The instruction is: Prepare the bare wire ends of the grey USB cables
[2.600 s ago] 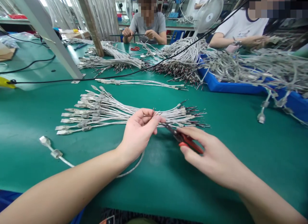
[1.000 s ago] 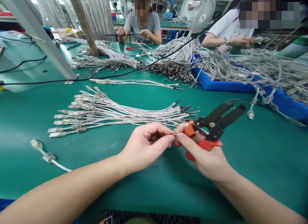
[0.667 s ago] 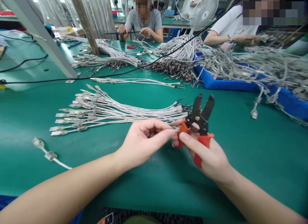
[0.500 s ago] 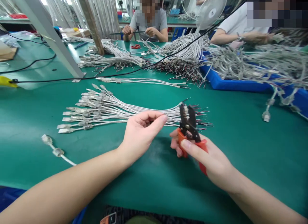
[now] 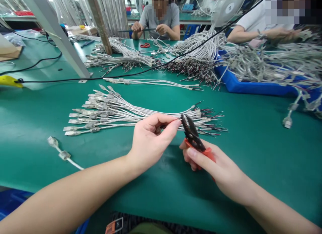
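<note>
My left hand [image 5: 152, 140] is closed in a pinch, with a thin wire end showing at its fingertips. A white USB cable [image 5: 64, 155], its plug and clear bead lying on the table at left, passes beneath my left forearm; it appears to lead to that pinch. Wrapped round the orange-red handles of a wire stripper [image 5: 192, 135] is my right hand [image 5: 218, 165]. The stripper's black notched jaws meet the wire just beyond my left fingertips. Behind both hands spreads a row of white USB cables [image 5: 105, 110], plugs at left and bare dark and red wire ends at right.
A few cables [image 5: 151, 82] lie apart farther back. Larger cable heaps [image 5: 198, 51] and a blue tray [image 5: 251, 87] overflowing with cables stand beyond. A black cord [image 5: 100, 78] crosses the green table [image 5: 251, 133] near a metal post [image 5: 57, 36]. Two people work opposite.
My right hand has brought the wire stripper leftward, tilted it and closed its handles, so its jaws now meet the wire at my left fingertips. The view has shifted slightly.
</note>
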`<state>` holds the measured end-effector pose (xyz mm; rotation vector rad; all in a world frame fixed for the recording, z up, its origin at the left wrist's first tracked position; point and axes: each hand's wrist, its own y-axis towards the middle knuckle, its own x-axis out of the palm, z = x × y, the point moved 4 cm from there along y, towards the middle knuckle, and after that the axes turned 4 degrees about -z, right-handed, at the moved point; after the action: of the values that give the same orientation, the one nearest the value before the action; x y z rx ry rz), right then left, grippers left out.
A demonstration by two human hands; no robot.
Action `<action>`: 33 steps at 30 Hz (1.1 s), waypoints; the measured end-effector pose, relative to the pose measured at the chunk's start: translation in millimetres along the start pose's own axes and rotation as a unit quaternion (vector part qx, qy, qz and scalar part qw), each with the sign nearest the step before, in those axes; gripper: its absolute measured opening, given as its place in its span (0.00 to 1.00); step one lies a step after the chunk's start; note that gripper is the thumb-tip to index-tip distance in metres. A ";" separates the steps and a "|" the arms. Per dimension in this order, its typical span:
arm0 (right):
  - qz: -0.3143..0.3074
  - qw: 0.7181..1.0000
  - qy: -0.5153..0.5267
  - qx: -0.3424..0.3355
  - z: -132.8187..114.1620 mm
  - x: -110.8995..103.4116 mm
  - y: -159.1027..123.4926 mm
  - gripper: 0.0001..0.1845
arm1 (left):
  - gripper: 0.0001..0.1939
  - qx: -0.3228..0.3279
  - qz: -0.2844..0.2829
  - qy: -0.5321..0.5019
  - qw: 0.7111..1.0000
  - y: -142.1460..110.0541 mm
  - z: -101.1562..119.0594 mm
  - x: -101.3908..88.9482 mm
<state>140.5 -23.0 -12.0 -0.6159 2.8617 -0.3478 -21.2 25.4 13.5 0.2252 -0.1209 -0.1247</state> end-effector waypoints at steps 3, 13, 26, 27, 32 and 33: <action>0.005 1.000 -0.008 0.001 0.4 1.0 -0.2 0.19 | 0.05 0.009 -0.007 0.029 1.000 -1.5 -1.3 -0.5; 0.019 0.999 -0.044 0.024 1.6 2.5 0.7 0.21 | 0.05 -0.001 -0.001 0.030 1.000 -1.1 -3.1 0.2; 0.041 0.997 -0.070 0.020 4.7 3.5 4.3 0.21 | 0.06 -0.013 0.007 0.031 0.999 0.1 -2.7 0.3; 0.042 0.996 -0.072 0.021 4.8 3.5 4.5 0.21 | 0.06 -0.014 0.007 0.032 0.999 0.2 -2.8 0.2; 0.045 0.996 -0.072 0.025 4.8 2.9 4.5 0.22 | 0.06 -0.013 0.011 0.033 0.999 1.1 -3.2 0.4; 0.045 0.996 -0.073 0.026 4.8 2.8 4.4 0.22 | 0.06 -0.014 0.011 0.032 0.999 1.2 -3.2 0.4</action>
<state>137.4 -21.2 -18.2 -0.4799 2.7213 -0.3474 -20.3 27.2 10.7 0.2003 -0.0585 -0.0977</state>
